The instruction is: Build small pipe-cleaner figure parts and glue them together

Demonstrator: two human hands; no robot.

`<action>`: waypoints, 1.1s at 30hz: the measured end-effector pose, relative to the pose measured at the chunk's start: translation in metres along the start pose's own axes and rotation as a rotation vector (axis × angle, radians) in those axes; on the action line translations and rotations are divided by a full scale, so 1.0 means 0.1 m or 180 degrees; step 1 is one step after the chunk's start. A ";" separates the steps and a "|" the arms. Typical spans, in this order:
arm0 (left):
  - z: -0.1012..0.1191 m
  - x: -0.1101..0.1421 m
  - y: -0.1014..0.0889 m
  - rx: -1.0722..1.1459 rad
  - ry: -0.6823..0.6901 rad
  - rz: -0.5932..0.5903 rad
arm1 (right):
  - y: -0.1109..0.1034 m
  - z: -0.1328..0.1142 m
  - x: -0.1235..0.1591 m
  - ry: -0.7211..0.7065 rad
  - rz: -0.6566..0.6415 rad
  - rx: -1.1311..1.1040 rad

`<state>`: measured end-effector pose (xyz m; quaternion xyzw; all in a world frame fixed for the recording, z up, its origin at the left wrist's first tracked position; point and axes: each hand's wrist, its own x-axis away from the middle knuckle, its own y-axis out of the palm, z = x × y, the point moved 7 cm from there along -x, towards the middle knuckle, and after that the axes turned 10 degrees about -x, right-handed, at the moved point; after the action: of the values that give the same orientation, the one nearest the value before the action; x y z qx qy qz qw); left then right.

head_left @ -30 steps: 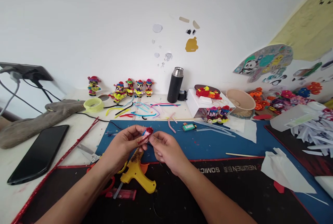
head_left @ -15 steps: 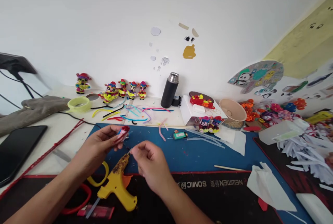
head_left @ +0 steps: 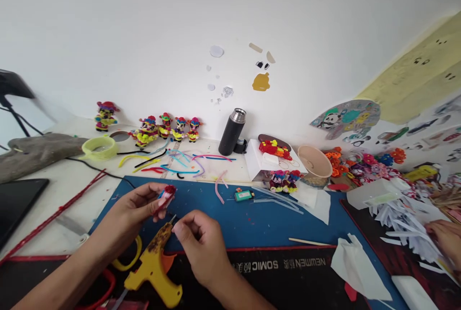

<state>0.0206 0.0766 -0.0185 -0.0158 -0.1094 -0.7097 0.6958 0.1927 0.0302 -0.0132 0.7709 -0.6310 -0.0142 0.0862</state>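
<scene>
My left hand (head_left: 144, 203) is closed on a small fuzzy pipe-cleaner figure (head_left: 166, 196), red on top with white and blue below, held up over the blue mat (head_left: 201, 214). Lower and to the right, my right hand (head_left: 200, 240) is pinched by the nozzle of a yellow glue gun (head_left: 154, 269). Whatever its fingertips may hold is too small to make out. The glue gun lies on the black mat (head_left: 281, 281), its tip between my two hands. Scissors with yellow and red handles (head_left: 131, 257) lie partly under my left forearm.
Finished pipe-cleaner dolls (head_left: 146, 132) stand along the wall, with loose pipe cleaners (head_left: 180, 161) before them. A black thermos (head_left: 232, 132) stands beside a white box (head_left: 255, 159). A green lighter (head_left: 244, 196) lies on the blue mat. At the right edge, another person's hand (head_left: 446, 238) is near paper strips.
My hands have separated; the right moved from the figure down beside the glue gun's nozzle. The left still holds the figure. The view swung right, and another person's hand appeared at the right edge.
</scene>
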 end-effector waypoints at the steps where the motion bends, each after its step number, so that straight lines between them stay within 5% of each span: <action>1: 0.01 0.01 0.01 0.0005 0.0030 -0.0004 | -0.01 -0.05 0.00 -0.0124 -0.0020 0.0120; 8: 0.05 0.06 0.08 -0.0167 0.0140 -0.0017 | -0.10 -0.18 -0.01 -0.0475 0.0063 0.0621; 24: 0.07 0.17 0.22 -0.1002 0.0335 -0.0228 | -0.25 -0.09 -0.09 -0.0286 0.0177 0.0062; 33: 0.21 0.25 0.21 -0.1843 0.1082 0.0059 | -0.21 -0.11 -0.09 -0.0358 0.0126 0.0713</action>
<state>0.0381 0.0556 0.0091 -0.0953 0.2146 -0.6974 0.6771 0.2129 0.0439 -0.0060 0.7611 -0.6475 0.0149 -0.0357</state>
